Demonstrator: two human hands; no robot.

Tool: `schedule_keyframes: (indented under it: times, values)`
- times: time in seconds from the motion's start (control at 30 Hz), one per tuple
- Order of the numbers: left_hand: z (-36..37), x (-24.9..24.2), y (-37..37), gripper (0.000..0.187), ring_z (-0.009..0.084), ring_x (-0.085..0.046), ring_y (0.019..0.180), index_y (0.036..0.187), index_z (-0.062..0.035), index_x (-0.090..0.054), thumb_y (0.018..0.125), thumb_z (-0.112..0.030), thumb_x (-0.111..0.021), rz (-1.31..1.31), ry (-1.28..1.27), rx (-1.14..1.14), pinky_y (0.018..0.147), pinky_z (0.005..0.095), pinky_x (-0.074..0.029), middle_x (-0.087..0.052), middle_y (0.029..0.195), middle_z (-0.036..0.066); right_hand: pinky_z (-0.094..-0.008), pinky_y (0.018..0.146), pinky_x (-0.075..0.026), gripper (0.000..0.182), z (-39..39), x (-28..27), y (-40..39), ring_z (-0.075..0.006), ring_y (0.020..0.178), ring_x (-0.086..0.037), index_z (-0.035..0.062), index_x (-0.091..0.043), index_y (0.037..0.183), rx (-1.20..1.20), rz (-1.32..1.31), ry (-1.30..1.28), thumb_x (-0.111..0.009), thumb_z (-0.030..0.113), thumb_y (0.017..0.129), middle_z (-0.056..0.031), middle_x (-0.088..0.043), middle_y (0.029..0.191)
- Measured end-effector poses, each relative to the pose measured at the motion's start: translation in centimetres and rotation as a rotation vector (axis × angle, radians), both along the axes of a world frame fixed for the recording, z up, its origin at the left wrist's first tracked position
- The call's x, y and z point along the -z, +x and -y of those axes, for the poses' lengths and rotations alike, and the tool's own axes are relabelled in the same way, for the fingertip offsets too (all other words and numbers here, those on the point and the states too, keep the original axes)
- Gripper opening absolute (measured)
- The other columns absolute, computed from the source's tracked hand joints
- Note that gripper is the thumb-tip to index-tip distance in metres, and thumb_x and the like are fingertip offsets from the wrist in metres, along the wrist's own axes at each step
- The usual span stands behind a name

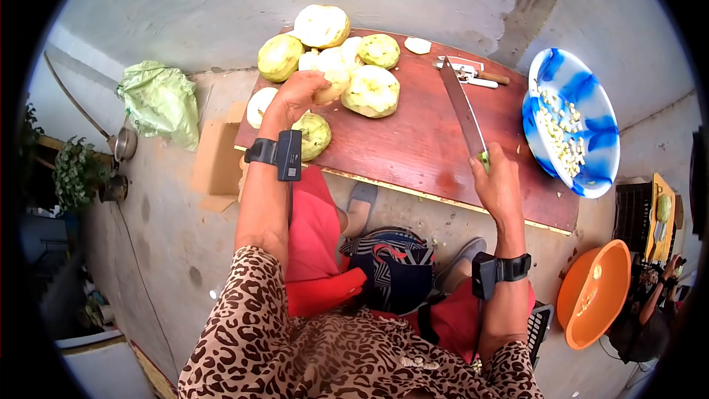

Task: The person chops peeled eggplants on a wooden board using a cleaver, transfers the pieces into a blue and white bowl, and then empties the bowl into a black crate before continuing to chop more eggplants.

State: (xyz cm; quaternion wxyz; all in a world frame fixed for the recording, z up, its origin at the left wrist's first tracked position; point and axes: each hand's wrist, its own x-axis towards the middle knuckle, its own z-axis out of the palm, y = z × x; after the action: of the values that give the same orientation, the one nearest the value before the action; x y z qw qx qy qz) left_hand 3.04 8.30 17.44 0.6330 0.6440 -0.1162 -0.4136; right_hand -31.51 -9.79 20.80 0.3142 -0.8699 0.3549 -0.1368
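My right hand (pixel 496 181) is closed round the green handle of a large knife (pixel 463 107), its long blade pointing away over the red-brown table (pixel 421 155). At the table's left, my left hand (pixel 295 97) has its fingers on a pale peeled squash (pixel 336 83). Several more peeled, yellow-green squashes lie around it, among them a big one (pixel 371 91) just to the right and a greener one (pixel 313 136) below the hand. A flat pale slice (pixel 417 45) rests near the back edge.
Peelers and small hand tools (pixel 473 74) lie at the back. On the right, a blue-and-white basin (pixel 539 144) holds diced pieces. An orange basin (pixel 619 281) stands lower right, near another person (pixel 653 310). A green plastic bag (pixel 159 96) and cardboard box (pixel 214 155) are at left.
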Motion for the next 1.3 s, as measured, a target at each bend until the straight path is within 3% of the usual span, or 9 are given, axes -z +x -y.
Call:
schedule_keyframes:
  times: [0.1,0.27,0.4,0.5,0.67,0.8,0.9,1.1,1.3]
  values:
    - [0.9,-1.4,-1.4,0.025,0.0212,-0.064,0.098,0.111,0.0051,-0.058,0.09,-0.008,-0.057,-0.128,-0.168,0.19,0.084,0.036,-0.056,-0.062,0.11,0.012,-0.0531,0.067,-0.045,0.02,-0.3,-0.3,0.1,-0.0488,0.079,-0.059,-0.0027,-0.052,0.092,0.023,-0.031,0.041,-0.064,0.012,0.084,-0.0292,-0.062,0.078]
    - [4.3,0.0,-4.6,0.031,0.0169,-0.062,0.1,0.116,0.0049,-0.058,0.088,-0.006,-0.06,-0.181,-0.167,0.291,0.089,0.0307,-0.052,-0.064,0.108,0.009,-0.0534,0.068,-0.044,0.023,-0.2,0.2,-0.4,-0.0488,0.08,-0.059,-0.0021,-0.051,0.096,-0.006,-0.032,0.052,-0.065,0.013,0.084,-0.0291,-0.061,0.078]
    - [6.6,1.7,-8.0,0.027,0.0099,-0.06,0.085,0.111,-0.0007,-0.062,0.084,-0.008,-0.064,-0.016,0.01,0.481,0.074,0.0243,-0.049,-0.065,0.098,0.003,-0.054,0.069,-0.045,0.023,-0.2,0.2,-1.0,-0.0481,0.079,-0.06,-0.0017,-0.052,0.095,-0.008,-0.032,0.025,-0.065,0.013,0.083,-0.0285,-0.062,0.078]
    - [8.2,3.8,-10.9,0.018,0.0103,-0.061,0.076,0.102,-0.0013,-0.064,0.085,-0.009,-0.063,-0.075,0.041,0.512,0.068,0.024,-0.05,-0.065,0.088,0.003,-0.0537,0.069,-0.046,0.023,0.3,0.9,-1.9,-0.0476,0.078,-0.06,-0.0026,-0.052,0.095,-0.022,-0.07,0.002,-0.065,0.013,0.084,-0.0284,-0.062,0.078]
    - [10.0,7.0,-15.1,0.01,0.0158,-0.064,0.074,0.089,0.0004,-0.061,0.086,-0.009,-0.065,-0.209,0.206,0.335,0.068,0.0296,-0.056,-0.064,0.085,0.008,-0.0536,0.07,-0.048,0.024,-0.2,2.1,-3.0,-0.0483,0.079,-0.061,-0.0041,-0.051,0.094,-0.016,-0.126,0.003,-0.063,0.015,0.086,-0.0307,-0.062,0.078]
    - [10.8,8.7,-16.9,0.013,0.0161,-0.064,0.066,0.087,0.0005,-0.06,0.087,-0.012,-0.065,0.051,0.399,0.31,0.052,0.0267,-0.054,-0.064,0.081,0.01,-0.0539,0.072,-0.048,0.025,-1.5,2.7,-3.4,-0.0498,0.081,-0.061,-0.005,-0.05,0.094,-0.016,-0.17,0.056,-0.059,0.018,0.088,-0.0326,-0.061,0.078]
    - [11.3,7.8,-16.5,0.015,0.0141,-0.061,0.057,0.086,0.0001,-0.06,0.088,-0.014,-0.065,0.189,0.631,0.597,0.046,0.026,-0.052,-0.062,0.078,0.009,-0.0544,0.074,-0.048,0.025,-2.4,3.1,-3.7,-0.0504,0.081,-0.061,-0.0056,-0.05,0.095,-0.028,-0.231,0.093,-0.057,0.018,0.089,-0.0329,-0.062,0.078]
    - [11.7,7.2,-16.3,0.017,0.0119,-0.057,0.05,0.086,-0.0016,-0.053,0.088,-0.012,-0.066,0.211,0.505,0.394,0.04,0.0243,-0.048,-0.06,0.073,0.006,-0.0527,0.076,-0.049,0.022,-3.0,4.6,-4.1,-0.0478,0.081,-0.063,-0.006,-0.052,0.094,-0.043,-0.234,0.063,-0.056,0.015,0.089,-0.0312,-0.063,0.081]
    - [11.9,9.3,-16.8,0.03,0.0138,-0.058,0.057,0.093,-0.0036,-0.042,0.08,0.002,-0.069,0.176,0.351,0.283,0.044,0.025,-0.049,-0.058,0.076,0.009,-0.0538,0.072,-0.048,0.015,-2.8,5.1,-3.9,-0.0494,0.079,-0.06,-0.0059,-0.049,0.087,-0.043,-0.245,0.009,-0.056,0.007,0.084,-0.0329,-0.061,0.08]
